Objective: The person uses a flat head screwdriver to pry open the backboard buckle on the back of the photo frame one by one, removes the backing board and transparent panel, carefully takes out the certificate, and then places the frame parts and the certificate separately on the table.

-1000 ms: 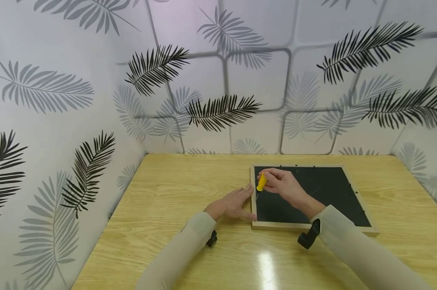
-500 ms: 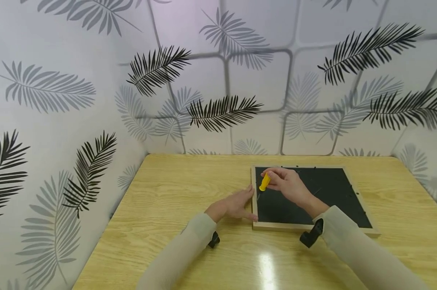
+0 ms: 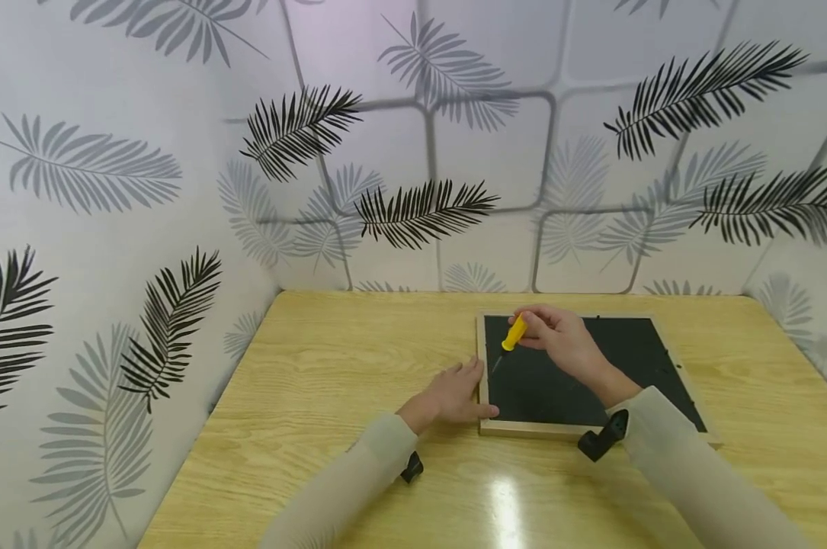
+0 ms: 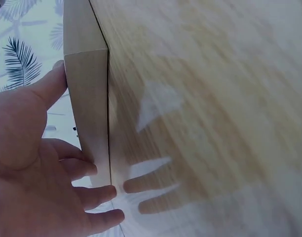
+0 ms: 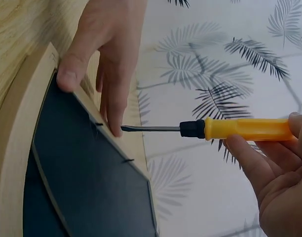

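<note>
A picture frame (image 3: 557, 429) of light wood lies on the table, its black backing board (image 3: 543, 393) facing up. Small dark metal tabs (image 5: 128, 160) stick out along the inner edge. My left hand (image 3: 454, 394) rests against the frame's left side, fingers spread and thumb over the rim near the front corner. In the left wrist view, that hand (image 4: 37, 148) touches the wooden side wall. My right hand (image 3: 567, 343) holds a flat-blade screwdriver (image 3: 514, 333) by its yellow handle. Its blade slants down toward the left rim; in the right wrist view, the tip seems clear of the board.
The wood-grain table (image 3: 344, 351) extends around the frame, with a bright reflection near its front. Behind and to the left stand pale walls (image 3: 482, 152) with a feather print. A black wrist device (image 3: 604, 436) sits below the right cuff.
My right hand has moved right and slightly up with the screwdriver, which tilts more and shows more of its shaft. My left hand has shifted slightly right, its thumb farther over the rim.
</note>
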Demonstrator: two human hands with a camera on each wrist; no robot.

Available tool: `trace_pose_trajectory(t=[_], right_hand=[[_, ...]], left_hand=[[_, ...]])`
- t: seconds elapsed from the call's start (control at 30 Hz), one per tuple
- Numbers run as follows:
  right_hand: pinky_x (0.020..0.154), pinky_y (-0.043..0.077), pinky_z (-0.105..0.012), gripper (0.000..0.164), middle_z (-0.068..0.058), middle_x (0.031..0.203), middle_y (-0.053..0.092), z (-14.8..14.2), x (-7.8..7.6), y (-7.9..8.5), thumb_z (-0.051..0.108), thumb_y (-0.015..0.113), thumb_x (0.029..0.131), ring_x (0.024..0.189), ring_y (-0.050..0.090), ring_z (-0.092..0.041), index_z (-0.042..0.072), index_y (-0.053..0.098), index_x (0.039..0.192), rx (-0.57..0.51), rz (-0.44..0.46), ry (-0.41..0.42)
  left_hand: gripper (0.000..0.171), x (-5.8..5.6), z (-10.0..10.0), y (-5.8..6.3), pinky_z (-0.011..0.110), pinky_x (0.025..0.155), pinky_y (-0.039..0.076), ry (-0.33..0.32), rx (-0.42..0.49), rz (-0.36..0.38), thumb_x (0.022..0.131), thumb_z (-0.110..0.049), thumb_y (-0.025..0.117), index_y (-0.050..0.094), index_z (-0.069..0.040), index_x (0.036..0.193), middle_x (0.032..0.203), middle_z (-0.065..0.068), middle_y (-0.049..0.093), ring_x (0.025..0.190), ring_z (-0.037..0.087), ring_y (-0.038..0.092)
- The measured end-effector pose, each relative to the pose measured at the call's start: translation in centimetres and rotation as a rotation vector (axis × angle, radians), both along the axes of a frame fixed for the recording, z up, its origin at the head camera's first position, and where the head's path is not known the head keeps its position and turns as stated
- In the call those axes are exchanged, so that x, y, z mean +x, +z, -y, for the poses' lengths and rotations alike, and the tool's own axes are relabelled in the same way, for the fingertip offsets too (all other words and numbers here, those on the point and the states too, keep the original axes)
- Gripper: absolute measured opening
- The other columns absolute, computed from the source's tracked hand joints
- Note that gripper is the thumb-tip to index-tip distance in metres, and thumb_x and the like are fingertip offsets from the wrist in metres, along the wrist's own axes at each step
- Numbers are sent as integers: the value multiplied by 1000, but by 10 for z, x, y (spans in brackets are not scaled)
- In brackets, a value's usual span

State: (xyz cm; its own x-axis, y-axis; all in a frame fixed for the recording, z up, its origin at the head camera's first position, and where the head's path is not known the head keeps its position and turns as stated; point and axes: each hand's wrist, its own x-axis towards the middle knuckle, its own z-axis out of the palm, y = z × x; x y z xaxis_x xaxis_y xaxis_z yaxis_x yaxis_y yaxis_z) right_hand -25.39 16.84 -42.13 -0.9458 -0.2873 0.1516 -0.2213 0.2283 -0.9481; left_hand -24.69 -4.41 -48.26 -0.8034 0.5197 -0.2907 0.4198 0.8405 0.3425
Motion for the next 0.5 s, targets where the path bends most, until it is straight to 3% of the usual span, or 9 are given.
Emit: trace_pose_trajectory(t=[0.13,0.27,0.4,0.5], right_hand=[[84,50,-35,46,-27,127,51,-24,-2,-7,31,45,100,106,61,-29,-6,51,128,-35,53,-53],[86,49,-38,51,-28,130,48,-42,-2,-13,32,45,100,104,63,-22,-9,46,131,-95,102,-67],[88,46,-41,52,-20,126,53,-55,-1,-15,32,45,100,101,64,-15,-8,42,132,-207,149,-56],[87,46,-39,41,-9,119,59,-64,0,-17,29,46,100,98,65,-15,-1,46,127,-314,189,-53]], left_hand=[[90,-2,5,-3,49,111,15,-26,63,5,89,-55,56,12,-9,153,157,5,11,141,33,15],[89,-14,25,-6,49,112,11,-81,139,62,90,-51,57,9,-11,153,158,4,9,142,34,7],[85,-32,52,-6,47,112,15,-96,204,129,91,-44,60,12,-12,153,157,4,12,143,32,5],[79,-40,64,-5,45,111,20,-65,222,92,92,-36,63,20,-7,151,156,9,19,142,30,14]])
